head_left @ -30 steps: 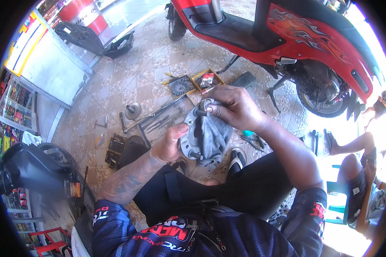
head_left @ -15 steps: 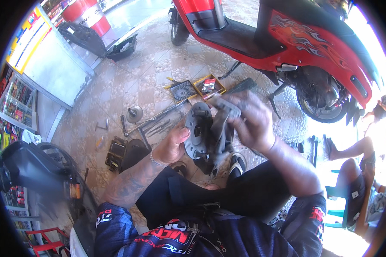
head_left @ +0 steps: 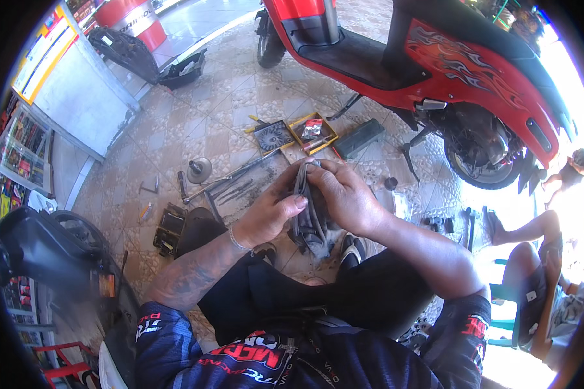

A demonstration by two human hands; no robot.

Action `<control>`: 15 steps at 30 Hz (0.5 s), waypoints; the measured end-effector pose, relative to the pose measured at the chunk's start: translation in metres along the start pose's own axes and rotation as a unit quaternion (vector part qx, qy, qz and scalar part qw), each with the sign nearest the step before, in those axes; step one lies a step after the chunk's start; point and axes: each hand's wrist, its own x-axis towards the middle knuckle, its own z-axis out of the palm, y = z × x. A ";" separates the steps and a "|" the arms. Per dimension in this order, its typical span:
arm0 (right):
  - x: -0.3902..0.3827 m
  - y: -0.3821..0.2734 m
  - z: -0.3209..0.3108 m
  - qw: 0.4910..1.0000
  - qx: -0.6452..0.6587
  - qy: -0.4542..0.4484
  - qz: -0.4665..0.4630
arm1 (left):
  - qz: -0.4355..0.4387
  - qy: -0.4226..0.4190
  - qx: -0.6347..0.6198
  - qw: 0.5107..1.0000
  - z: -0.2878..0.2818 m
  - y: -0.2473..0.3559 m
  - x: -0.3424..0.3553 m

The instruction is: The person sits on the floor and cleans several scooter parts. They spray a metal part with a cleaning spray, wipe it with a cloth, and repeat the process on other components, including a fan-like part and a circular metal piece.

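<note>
A dirty grey rag (head_left: 311, 227) hangs in folds between my two hands, above the floor and in front of my knees. My left hand (head_left: 271, 211) is closed at its left side, the thumb pointing toward the cloth. My right hand (head_left: 349, 198) grips it from the right, thumb and fingers pinched near the top edge. Both hands meet at the upper end of the cloth. Whatever the rag covers is hidden by the folds and fingers.
Beyond my hands lie a yellow tray (head_left: 315, 133), a green box (head_left: 360, 139) and a round metal disc with a hub (head_left: 199, 170). A red scooter (head_left: 396, 71) stands at the far right. Black body panels (head_left: 52, 246) are at the left. Another person's leg (head_left: 532, 236) shows at right.
The round metal plate with posts, held in my left hand before, is now out of sight. My right hand has moved lower and left, and both hands have come together on the rag.
</note>
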 end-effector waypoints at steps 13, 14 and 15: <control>0.000 0.001 -0.024 0.998 -0.062 -0.024 0.016 | 0.032 0.008 0.054 0.998 0.010 0.002 0.005; -0.004 -0.002 -0.031 0.976 -0.191 0.007 -0.105 | 0.039 0.006 0.042 0.998 0.012 0.001 0.005; -0.009 -0.006 -0.039 0.922 -0.311 0.037 -0.228 | 0.055 0.001 0.024 0.998 0.013 0.001 0.004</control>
